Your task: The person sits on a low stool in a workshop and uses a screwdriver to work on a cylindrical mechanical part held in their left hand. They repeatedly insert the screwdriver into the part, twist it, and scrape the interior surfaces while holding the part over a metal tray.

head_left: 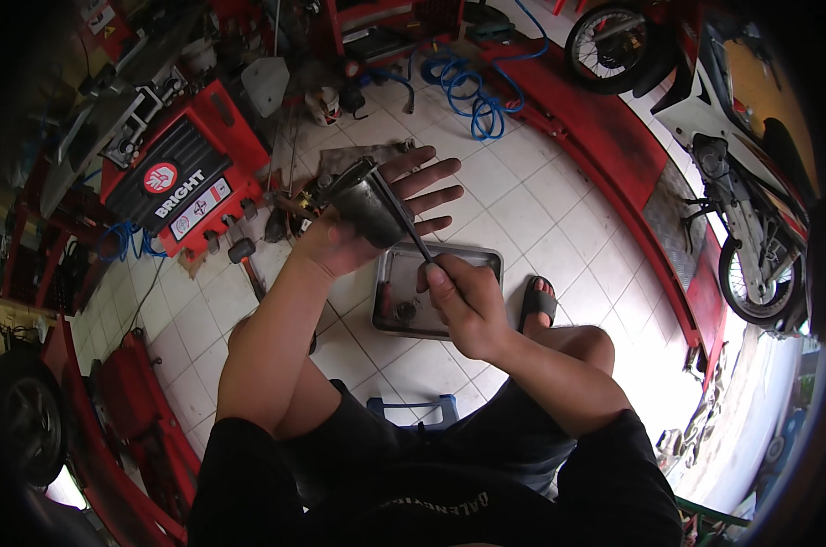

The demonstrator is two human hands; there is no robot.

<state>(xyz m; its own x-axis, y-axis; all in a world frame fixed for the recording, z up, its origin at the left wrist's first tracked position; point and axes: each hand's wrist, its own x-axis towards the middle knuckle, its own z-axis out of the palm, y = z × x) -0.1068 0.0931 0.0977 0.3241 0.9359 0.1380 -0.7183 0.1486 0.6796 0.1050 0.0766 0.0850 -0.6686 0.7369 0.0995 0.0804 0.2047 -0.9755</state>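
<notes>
My left hand [338,244] is palm up in front of me, fingers stretched and spread. Against its palm rests a dark metal cylinder-shaped part [374,211], tilted, with the thumb side of the hand behind it. My right hand [465,303] is closed round the lower end of a thin dark metal rod-like tool [405,217]. The tool's shaft runs up along the right edge of the cylinder; whether it touches the metal I cannot tell. Below both hands a metal tray [419,335] lies on the floor, with a few small parts in it, one reddish.
Left stands a red machine [180,173], with a hammer-like tool [246,255] near it. Coiled blue hose [472,96] lies ahead. A red lift ramp [604,146] and a motorcycle [732,182] are right. A blue stool [413,412] shows beneath me.
</notes>
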